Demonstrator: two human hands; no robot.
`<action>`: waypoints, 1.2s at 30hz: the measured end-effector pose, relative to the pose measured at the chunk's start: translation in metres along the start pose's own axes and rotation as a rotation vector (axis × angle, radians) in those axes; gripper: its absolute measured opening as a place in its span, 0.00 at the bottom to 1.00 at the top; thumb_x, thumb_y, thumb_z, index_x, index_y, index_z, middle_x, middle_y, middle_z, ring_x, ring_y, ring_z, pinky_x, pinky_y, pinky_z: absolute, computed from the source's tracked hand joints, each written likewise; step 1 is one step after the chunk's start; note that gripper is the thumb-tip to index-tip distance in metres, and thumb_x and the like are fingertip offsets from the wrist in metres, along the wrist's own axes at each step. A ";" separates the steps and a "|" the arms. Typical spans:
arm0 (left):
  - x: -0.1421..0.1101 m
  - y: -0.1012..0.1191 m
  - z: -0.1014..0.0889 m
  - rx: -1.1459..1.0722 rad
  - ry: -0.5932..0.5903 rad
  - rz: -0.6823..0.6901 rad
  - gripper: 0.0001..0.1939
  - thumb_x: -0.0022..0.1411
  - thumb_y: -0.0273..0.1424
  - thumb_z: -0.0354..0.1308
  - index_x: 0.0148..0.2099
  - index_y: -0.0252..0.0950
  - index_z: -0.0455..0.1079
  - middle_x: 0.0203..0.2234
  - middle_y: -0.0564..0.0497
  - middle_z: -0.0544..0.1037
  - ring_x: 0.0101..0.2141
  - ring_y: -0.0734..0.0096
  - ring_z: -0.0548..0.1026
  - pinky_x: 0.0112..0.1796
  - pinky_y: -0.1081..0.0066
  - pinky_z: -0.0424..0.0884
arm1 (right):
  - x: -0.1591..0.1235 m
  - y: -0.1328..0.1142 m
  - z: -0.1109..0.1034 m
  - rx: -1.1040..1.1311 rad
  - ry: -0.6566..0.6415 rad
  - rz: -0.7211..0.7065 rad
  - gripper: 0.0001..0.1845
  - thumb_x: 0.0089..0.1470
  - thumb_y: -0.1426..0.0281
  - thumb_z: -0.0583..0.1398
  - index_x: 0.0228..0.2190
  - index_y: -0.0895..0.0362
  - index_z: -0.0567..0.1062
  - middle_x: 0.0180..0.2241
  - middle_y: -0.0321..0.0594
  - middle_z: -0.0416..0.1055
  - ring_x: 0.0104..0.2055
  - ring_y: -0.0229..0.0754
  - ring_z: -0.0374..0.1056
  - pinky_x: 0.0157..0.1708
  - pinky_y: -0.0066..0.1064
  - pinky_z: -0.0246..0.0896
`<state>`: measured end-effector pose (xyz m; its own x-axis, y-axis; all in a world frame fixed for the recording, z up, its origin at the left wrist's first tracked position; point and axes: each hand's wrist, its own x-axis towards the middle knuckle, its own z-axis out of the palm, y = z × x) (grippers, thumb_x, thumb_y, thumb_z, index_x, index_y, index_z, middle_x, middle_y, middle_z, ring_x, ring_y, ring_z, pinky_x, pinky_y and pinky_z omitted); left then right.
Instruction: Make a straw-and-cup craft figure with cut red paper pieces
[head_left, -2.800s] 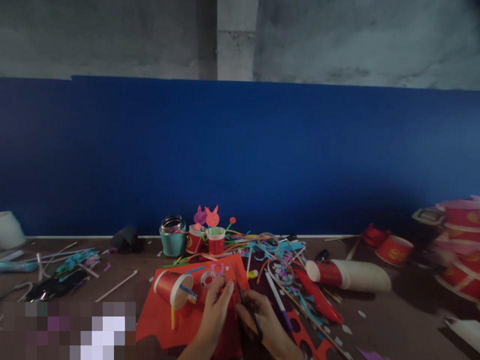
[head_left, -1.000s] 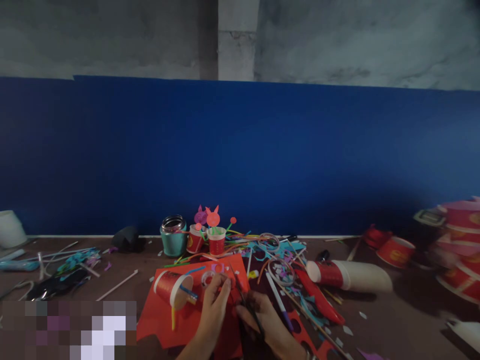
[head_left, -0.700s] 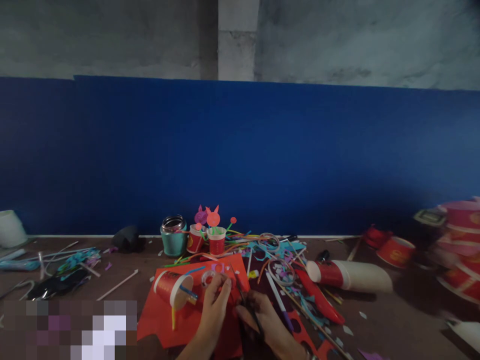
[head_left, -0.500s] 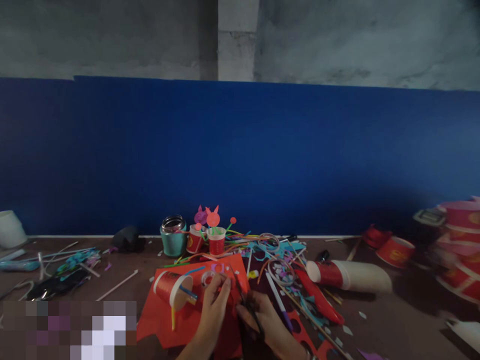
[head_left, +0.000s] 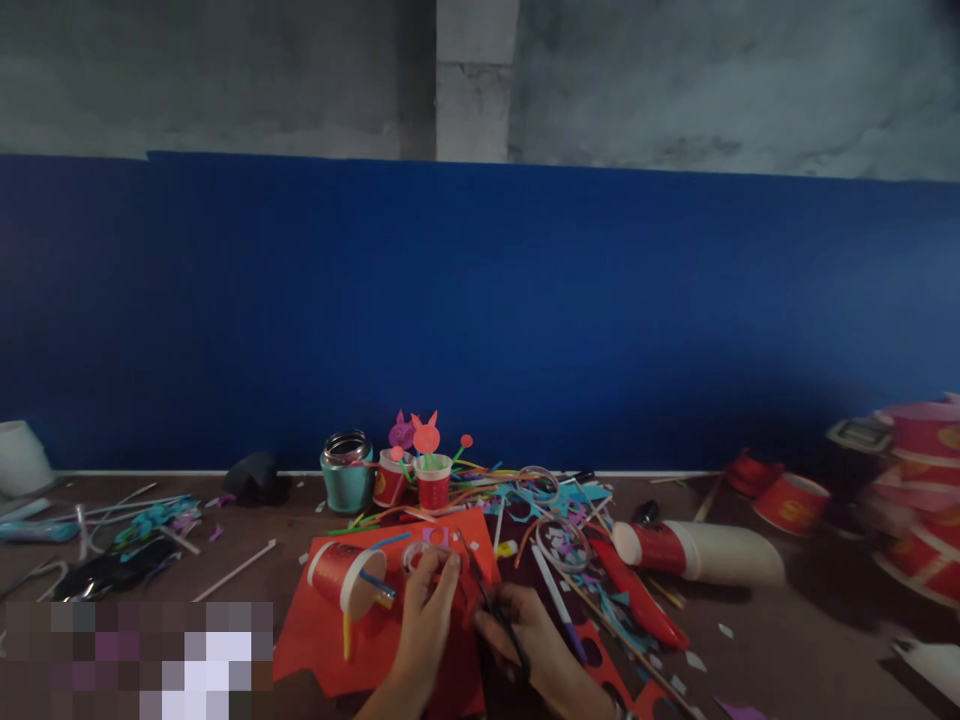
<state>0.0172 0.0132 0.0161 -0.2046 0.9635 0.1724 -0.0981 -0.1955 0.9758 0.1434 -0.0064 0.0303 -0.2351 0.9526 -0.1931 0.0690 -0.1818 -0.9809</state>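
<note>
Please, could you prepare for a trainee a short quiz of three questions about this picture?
1. Which hand holds the dark metal scissors?
2. True or false: the red-and-white paper cup nearest the left hand stands upright.
3. The open round jar with a shiny rim before the blue wall is: A) yellow; B) turquoise; C) black.

Key: 1. The right hand. 2. False: it is on its side. 3. B.

Blue wall: dim, brightening right of the fingers
Stacked cups: blurred, far right of them
Pixelated patch: left of them
</note>
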 end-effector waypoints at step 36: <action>0.000 -0.010 -0.003 -0.067 0.035 -0.070 0.13 0.50 0.41 0.58 0.30 0.35 0.68 0.28 0.51 0.71 0.33 0.67 0.68 0.36 0.72 0.64 | 0.000 0.000 -0.001 0.024 -0.045 0.004 0.25 0.34 0.52 0.63 0.26 0.60 0.66 0.10 0.24 0.56 0.09 0.25 0.48 0.08 0.19 0.42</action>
<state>0.0158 0.0144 0.0059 -0.2290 0.9685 0.0979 -0.1779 -0.1405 0.9740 0.1448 -0.0060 0.0307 -0.2779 0.9402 -0.1970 0.0465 -0.1917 -0.9803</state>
